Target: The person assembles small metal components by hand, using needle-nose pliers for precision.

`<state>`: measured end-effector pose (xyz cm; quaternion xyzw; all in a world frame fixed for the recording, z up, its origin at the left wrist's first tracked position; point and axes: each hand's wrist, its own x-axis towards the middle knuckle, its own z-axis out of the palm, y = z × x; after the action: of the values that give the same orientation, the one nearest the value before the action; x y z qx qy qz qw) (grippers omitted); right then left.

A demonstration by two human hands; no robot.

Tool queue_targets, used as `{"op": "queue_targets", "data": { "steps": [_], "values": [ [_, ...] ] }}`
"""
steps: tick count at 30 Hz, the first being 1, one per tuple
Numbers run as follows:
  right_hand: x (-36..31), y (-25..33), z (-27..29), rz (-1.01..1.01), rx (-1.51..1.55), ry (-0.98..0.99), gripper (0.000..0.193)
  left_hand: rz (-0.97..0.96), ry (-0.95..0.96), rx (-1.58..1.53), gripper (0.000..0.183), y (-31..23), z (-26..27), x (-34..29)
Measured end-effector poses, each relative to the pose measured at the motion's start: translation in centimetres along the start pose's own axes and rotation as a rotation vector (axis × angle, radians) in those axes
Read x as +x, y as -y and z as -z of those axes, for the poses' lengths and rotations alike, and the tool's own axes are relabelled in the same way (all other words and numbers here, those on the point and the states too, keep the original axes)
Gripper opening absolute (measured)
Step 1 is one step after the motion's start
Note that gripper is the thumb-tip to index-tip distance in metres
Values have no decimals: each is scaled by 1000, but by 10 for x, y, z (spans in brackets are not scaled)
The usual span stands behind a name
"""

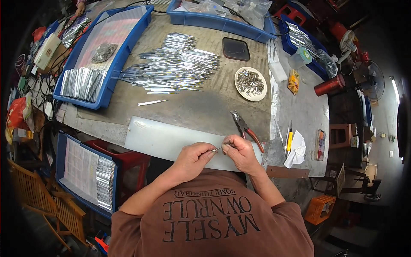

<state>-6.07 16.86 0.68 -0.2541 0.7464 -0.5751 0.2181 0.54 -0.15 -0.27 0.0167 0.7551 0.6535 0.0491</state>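
My left hand is closed around a slim silvery metal tool, whose thin end sticks out toward the right. My right hand pinches at that thin end; any small part between its fingertips is too small to make out. Both hands meet above a long pale plate at the table's near edge. Pliers with red handles lie just beyond my right hand. Farther right is a cream dish of small metal pieces. A single slim metal tool rests apart from a large pile of similar ones.
Blue trays stand at the left, one holding metal rods and a clear bag. Another blue tray with plastic bags is at the back. On the right lie a yellow-handled screwdriver, a white tissue and a red can.
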Motion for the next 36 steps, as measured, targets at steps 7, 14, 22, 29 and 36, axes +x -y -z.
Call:
{"op": "queue_targets", "data": {
  "steps": [7,14,22,29,36],
  "values": [
    [-1,-2,-7,-118,425,-104,10,28,-6,-13,13,-2,1,-1],
    [-2,-10,-11,-103,615,-174,11,72,-5,-43,12,0,0,-1],
    [-1,-10,-12,-128,641,-217,11,46,4,-16,12,1,0,-1],
    [-2,-11,-16,-135,668,-172,12,41,-18,-39,12,-1,-1,-1],
    [-1,-9,-20,-141,648,-152,12,17,-23,-17,13,-1,0,0]
  ]
}}
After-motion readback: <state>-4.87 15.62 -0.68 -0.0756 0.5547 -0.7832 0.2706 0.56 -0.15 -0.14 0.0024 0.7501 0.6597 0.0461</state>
